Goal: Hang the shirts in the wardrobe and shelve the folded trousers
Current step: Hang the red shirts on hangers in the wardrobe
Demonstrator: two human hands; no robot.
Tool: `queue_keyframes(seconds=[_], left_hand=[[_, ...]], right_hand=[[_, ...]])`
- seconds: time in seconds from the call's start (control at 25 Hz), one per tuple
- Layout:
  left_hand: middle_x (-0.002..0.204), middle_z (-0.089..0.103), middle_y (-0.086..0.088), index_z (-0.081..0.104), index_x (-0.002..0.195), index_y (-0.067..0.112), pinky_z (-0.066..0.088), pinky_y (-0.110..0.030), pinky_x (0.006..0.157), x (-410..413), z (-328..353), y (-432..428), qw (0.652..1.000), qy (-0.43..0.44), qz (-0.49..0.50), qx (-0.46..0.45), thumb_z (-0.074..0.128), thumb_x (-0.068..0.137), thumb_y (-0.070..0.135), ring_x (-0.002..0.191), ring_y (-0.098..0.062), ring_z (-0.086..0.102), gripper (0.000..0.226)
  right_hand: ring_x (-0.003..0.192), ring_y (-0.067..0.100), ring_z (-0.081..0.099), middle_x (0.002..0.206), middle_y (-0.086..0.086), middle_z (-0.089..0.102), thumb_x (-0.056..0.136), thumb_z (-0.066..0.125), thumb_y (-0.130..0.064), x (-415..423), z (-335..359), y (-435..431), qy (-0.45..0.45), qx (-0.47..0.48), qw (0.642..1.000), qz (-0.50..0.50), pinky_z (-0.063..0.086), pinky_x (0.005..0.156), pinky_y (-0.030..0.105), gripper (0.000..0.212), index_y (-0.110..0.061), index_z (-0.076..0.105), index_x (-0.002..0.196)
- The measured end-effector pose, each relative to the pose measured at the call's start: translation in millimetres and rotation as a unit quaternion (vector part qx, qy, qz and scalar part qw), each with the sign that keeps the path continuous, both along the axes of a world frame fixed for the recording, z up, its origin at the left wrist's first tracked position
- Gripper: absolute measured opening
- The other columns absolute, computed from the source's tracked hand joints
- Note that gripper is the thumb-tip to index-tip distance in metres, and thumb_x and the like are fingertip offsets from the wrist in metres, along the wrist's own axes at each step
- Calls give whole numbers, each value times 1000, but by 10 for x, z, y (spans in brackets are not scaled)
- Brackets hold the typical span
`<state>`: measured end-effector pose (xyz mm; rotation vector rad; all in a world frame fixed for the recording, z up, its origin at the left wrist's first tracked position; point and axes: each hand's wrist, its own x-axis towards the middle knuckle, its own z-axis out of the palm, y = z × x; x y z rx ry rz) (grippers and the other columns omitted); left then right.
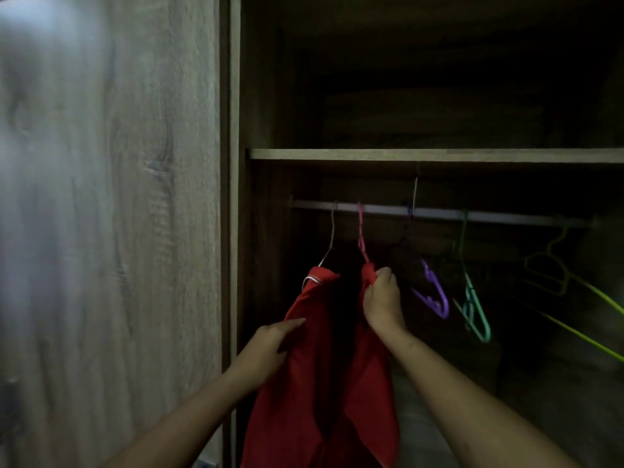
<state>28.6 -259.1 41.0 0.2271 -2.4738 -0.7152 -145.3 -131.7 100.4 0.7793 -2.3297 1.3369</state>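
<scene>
Two red shirts hang at the left end of the wardrobe rail (439, 214). The left red shirt (304, 383) is on a pale wire hanger (332, 231). The right red shirt (371, 383) is on a pink hanger (362, 231) hooked over the rail. My right hand (383, 298) grips the right shirt's top just under the pink hook. My left hand (270, 346) rests with straight fingers against the left shirt's side. No trousers are in view.
Bare purple (434, 292), teal (474, 309) and yellow-green (553, 271) hangers hang further right on the rail. A wooden shelf (405, 154) runs above the rail, dark behind it. The wardrobe's wooden side panel (135, 197) fills the left.
</scene>
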Motion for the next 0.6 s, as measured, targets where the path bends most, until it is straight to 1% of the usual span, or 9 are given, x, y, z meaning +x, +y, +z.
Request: queue_keyframes(seconds=[0.08, 0.16, 0.24, 0.28, 0.36, 0.4, 0.44, 0.52, 0.6], left_hand=[[140, 50, 2, 44, 140, 17, 31, -13, 109, 2, -7, 42, 1000, 4, -2, -5, 54, 81, -10, 129, -3, 45, 65], [140, 51, 1, 44, 140, 17, 31, -11, 109, 13, -20, 99, 1000, 8, -8, -8, 54, 80, -11, 129, -3, 45, 67], [138, 52, 2, 44, 140, 18, 31, -5, 104, 40, -78, 188, 1000, 3, -17, 0, 55, 81, -9, 127, -2, 47, 65], [137, 53, 3, 45, 140, 18, 31, -3, 101, 60, -122, 242, 1000, -1, -20, 9, 55, 82, -8, 125, -1, 48, 64], [134, 52, 6, 45, 139, 21, 33, 0, 97, 110, -249, 358, 999, -12, -21, 28, 54, 84, -8, 123, 0, 48, 63], [134, 52, 7, 47, 138, 22, 34, 0, 97, 138, -324, 405, 999, -21, -18, 31, 53, 84, -9, 122, 1, 48, 62], [134, 52, 7, 48, 136, 24, 36, -3, 99, 170, -402, 454, 999, -30, -11, 31, 52, 84, -10, 122, 1, 49, 62], [134, 55, 6, 52, 134, 24, 39, -9, 102, 263, -570, 546, 999, -45, 8, 22, 51, 83, -11, 121, 3, 49, 62], [132, 58, 5, 54, 132, 20, 34, 0, 98, 417, -743, 650, 998, -61, 33, 13, 51, 80, -11, 116, 10, 46, 61]], right_hand=[[101, 39, 51, 113, 23, 51, 75, 48, 13, -14, -107, 65, 138, 49, 988, -51, 44, 88, 42, 35, 1, 50, 108], [104, 34, 50, 119, 20, 49, 64, 54, 17, -17, -212, 146, 238, 100, 965, -43, 46, 90, 36, 57, 0, 48, 118], [125, 34, 42, 138, 22, 39, 63, 49, 23, 41, -378, 251, 241, 114, 964, 12, 39, 105, 33, 77, 1, 36, 136], [136, 34, 32, 148, 23, 29, 66, 46, 24, 74, -476, 307, 237, 117, 964, 35, 31, 111, 33, 81, 0, 29, 142], [146, 28, 12, 158, 19, 6, 73, 41, 23, 175, -687, 432, 251, 128, 957, 74, 20, 116, 32, 83, -3, 17, 147], [147, 22, 7, 159, 15, 0, 76, 37, 20, 220, -802, 488, 263, 142, 949, 98, 18, 117, 30, 81, -6, 14, 149], [146, 15, 7, 160, 9, 1, 81, 34, 13, 261, -895, 542, 270, 147, 945, 113, 18, 117, 28, 76, -13, 13, 150], [145, 4, 14, 159, -2, 12, 89, 33, 1, 336, -1050, 637, 239, 111, 953, 146, 23, 117, 28, 66, -25, 20, 148], [147, 14, 11, 159, 5, 9, 81, 42, 11, 449, -1131, 659, 260, 85, 950, 154, 25, 117, 33, 69, -13, 30, 145]])
